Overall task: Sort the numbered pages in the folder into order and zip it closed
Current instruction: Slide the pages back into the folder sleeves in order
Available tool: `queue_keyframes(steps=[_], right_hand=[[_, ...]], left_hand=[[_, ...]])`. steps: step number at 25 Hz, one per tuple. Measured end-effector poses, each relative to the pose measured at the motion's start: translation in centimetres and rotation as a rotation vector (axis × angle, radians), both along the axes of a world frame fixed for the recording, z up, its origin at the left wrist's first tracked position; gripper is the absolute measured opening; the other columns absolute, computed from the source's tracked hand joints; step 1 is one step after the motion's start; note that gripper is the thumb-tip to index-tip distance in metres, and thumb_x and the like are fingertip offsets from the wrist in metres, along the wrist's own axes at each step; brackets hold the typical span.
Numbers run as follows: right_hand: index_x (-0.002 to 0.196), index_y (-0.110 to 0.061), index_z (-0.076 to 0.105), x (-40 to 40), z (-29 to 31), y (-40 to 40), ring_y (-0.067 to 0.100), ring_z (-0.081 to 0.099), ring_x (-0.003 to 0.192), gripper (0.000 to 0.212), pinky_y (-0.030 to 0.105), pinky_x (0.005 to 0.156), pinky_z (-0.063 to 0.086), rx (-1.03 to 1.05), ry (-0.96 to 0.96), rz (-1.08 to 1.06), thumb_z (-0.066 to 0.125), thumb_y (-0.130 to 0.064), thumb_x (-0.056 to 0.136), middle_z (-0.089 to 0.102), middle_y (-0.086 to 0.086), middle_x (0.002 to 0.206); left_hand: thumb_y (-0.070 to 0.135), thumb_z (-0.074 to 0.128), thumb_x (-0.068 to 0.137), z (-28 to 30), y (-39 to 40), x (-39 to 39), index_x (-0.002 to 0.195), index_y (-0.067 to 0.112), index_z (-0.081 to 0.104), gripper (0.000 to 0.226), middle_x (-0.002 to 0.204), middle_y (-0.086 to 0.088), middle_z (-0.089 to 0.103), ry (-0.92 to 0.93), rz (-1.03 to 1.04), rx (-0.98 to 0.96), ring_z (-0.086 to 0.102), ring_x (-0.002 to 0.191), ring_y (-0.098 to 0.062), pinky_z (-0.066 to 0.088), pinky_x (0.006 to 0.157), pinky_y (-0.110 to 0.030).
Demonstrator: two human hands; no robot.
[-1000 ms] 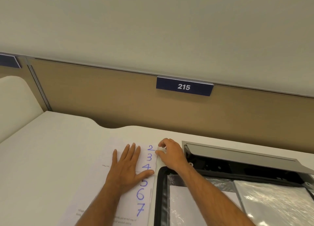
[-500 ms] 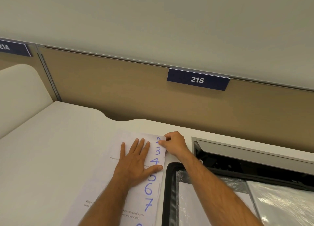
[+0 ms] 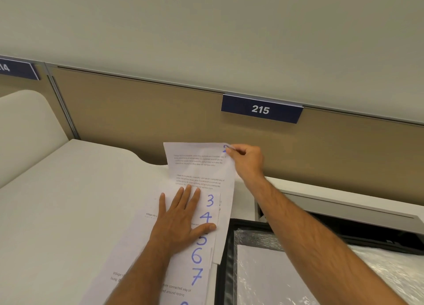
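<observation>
Hands (image 3: 181,222) on numbered pages (image 3: 206,242), white desk (image 3: 68,201), tan partition (image 3: 137,112)

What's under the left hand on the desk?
The left hand presses flat on fanned pages whose corners show 3, 4, 6 and 7; the thumb partly covers the 5. The text under the palm is hidden.

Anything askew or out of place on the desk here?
Only page 2: the right hand pinches its top corner and lifts it off the fanned pages, which the left hand presses flat. Nothing damaged.
</observation>
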State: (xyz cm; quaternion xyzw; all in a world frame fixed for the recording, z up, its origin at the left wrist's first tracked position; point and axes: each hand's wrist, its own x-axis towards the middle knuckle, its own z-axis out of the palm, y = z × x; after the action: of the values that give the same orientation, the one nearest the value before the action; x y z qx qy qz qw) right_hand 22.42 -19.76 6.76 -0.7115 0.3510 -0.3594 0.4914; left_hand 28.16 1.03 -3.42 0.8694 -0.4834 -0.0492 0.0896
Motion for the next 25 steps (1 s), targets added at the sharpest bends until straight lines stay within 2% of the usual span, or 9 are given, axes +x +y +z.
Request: queue_keyframes(steps=[5,9,11,13,14,17,19,22,25], right_hand=[[0.093,-0.024,0.078,-1.2,5.9,-1.6,0.016,0.072,0.086,0.008,0.038,0.079,0.062,-0.12,-0.189,-0.018,0.073,-0.018,0.091,0.076,-0.005,0.089],[0.093,-0.025,0.073,-3.3,9.8,-1.7,0.014,0.072,0.087,0.011,0.03,0.076,0.06,-0.111,-0.349,0.085,0.068,-0.015,0.094,0.076,0.0,0.093],[0.094,-0.02,0.073,-4.8,10.8,-1.4,0.014,0.071,0.087,0.009,0.028,0.076,0.057,-0.118,-0.377,0.132,0.068,-0.012,0.094,0.076,0.002,0.094],[0.095,-0.017,0.073,-6.4,11.8,-0.8,0.014,0.071,0.087,0.007,0.029,0.077,0.057,-0.147,-0.35,0.174,0.067,-0.013,0.095,0.076,0.004,0.095],[0.095,-0.016,0.072,-7.3,12.3,-0.4,0.014,0.07,0.086,0.007,0.028,0.075,0.057,-0.159,-0.336,0.194,0.066,-0.013,0.095,0.076,0.004,0.095],[0.092,-0.012,0.07,-10.0,13.7,1.2,0.009,0.068,0.08,0.007,0.021,0.07,0.053,-0.162,-0.34,0.236,0.065,-0.009,0.096,0.075,0.0,0.088],[0.091,-0.012,0.069,-12.0,14.7,2.2,0.009,0.068,0.079,0.008,0.021,0.068,0.052,-0.174,-0.328,0.265,0.064,-0.01,0.096,0.075,-0.004,0.086],[0.094,-0.011,0.066,-15.2,16.0,3.3,0.011,0.069,0.082,0.006,0.022,0.067,0.054,-0.194,-0.301,0.317,0.061,-0.011,0.098,0.073,-0.005,0.088],[0.095,-0.01,0.062,-18.3,17.0,4.2,0.013,0.069,0.082,0.005,0.025,0.068,0.056,-0.173,-0.303,0.34,0.059,-0.012,0.099,0.071,-0.003,0.088]], left_hand=[[0.097,-0.008,0.065,-0.5,0.0,0.1,0.153,0.035,-0.024,0.109,0.162,0.01,-0.027,-0.033,-0.007,0.004,-0.02,0.151,-0.016,-0.023,0.115,-0.051],[0.097,-0.003,0.07,-0.5,-0.1,0.4,0.159,0.029,-0.007,0.111,0.166,0.004,-0.014,-0.083,-0.02,0.035,-0.01,0.154,-0.022,-0.018,0.116,-0.056],[0.093,0.011,0.081,-0.2,-0.2,0.0,0.159,0.023,0.02,0.105,0.166,-0.003,0.015,-0.116,-0.043,0.069,0.015,0.153,-0.029,0.004,0.118,-0.066],[0.089,0.019,0.085,0.1,-0.5,-0.6,0.146,0.017,0.049,0.099,0.153,-0.008,0.045,-0.137,-0.044,0.062,0.046,0.139,-0.033,0.035,0.106,-0.07],[0.089,0.018,0.085,0.4,-0.6,-1.0,0.144,0.016,0.052,0.099,0.151,-0.009,0.048,-0.155,-0.026,0.031,0.048,0.136,-0.033,0.037,0.104,-0.069],[0.095,-0.005,0.074,2.8,-0.4,-2.4,0.16,0.018,0.014,0.117,0.166,-0.004,0.005,-0.096,0.042,-0.082,0.007,0.154,-0.027,-0.001,0.116,-0.057],[0.096,-0.011,0.067,4.6,-0.3,-3.6,0.16,0.019,-0.004,0.121,0.166,-0.001,-0.01,0.003,0.141,-0.203,-0.007,0.154,-0.023,-0.009,0.117,-0.05],[0.088,0.038,0.078,7.3,-0.2,-6.0,0.16,0.023,0.004,0.11,0.168,-0.001,0.006,0.214,0.271,-0.572,0.01,0.154,-0.026,0.009,0.121,-0.053],[0.061,0.076,0.074,9.2,0.4,-8.9,0.156,0.029,0.018,0.105,0.162,0.002,0.029,0.554,0.355,-0.891,0.031,0.146,-0.023,0.032,0.116,-0.051]])
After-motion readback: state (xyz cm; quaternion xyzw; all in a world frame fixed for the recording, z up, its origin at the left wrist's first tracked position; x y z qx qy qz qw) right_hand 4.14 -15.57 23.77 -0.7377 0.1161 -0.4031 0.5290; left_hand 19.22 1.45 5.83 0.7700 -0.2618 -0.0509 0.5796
